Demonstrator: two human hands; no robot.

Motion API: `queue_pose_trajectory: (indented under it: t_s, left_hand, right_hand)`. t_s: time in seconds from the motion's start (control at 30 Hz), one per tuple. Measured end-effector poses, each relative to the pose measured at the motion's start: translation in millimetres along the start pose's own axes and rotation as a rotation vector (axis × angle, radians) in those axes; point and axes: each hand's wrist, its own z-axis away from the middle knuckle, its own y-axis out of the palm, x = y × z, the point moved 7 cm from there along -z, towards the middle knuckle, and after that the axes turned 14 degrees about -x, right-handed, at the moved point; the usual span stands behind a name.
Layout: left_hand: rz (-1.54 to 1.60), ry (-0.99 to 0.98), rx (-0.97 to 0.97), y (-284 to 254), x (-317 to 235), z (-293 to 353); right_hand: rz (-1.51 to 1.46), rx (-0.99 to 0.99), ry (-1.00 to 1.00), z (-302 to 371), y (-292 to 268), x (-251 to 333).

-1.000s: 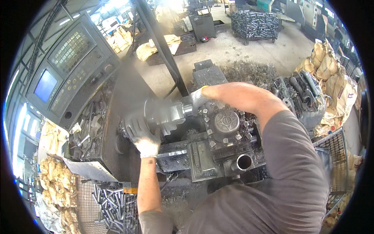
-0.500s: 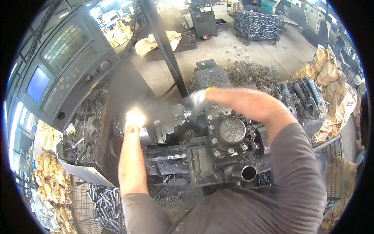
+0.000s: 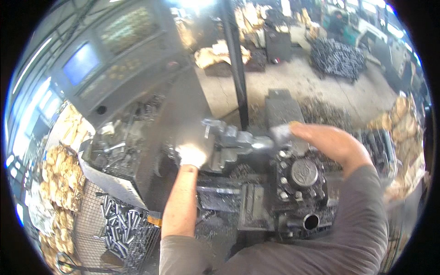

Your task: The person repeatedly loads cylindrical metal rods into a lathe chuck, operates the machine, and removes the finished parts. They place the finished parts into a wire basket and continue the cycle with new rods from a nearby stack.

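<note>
My left hand (image 3: 193, 153), in a white glove, is at the body of a lathe chuck (image 3: 215, 156). Glare and blur wash out its fingers. Stepped grey jaws (image 3: 236, 137) stick out of the chuck to the right. From the jaws a shiny metal rod (image 3: 262, 145) points right, and my right hand (image 3: 281, 134), gloved in white with a yellow cuff, is closed about its outer end. Blur softens the rod's outline. To the right and nearer me stands a dark tool turret (image 3: 304, 173) with a round cap and bolts.
A control panel with a lit screen (image 3: 81, 63) stands at left, above a tray (image 3: 112, 149) of tools. Below it, a wire basket (image 3: 87, 229) holds several metal rods. A dark post (image 3: 236, 68) rises behind the chuck. Metal chips (image 3: 325, 112) lie beyond the turret; brown sacks (image 3: 403, 133) stand at right.
The whole view has swung, so things sit further right and lower. My right hand has drawn slightly away from the jaws, and more of the rod shows. My left hand stays at the chuck.
</note>
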Motion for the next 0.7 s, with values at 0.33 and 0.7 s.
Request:
queue_pose_trajectory:
  t_s: [0.33, 0.7]
  left_hand:
    - [0.166, 0.1, -0.236, 3, 19, 7]
    - [1.629, -1.571, 1.042, -19, -103, 288]
  right_hand:
    - [0.572, -0.677, 0.364, 179, -134, 134]
    - [-1.465, -0.37, 0.59, 225, 232, 218]
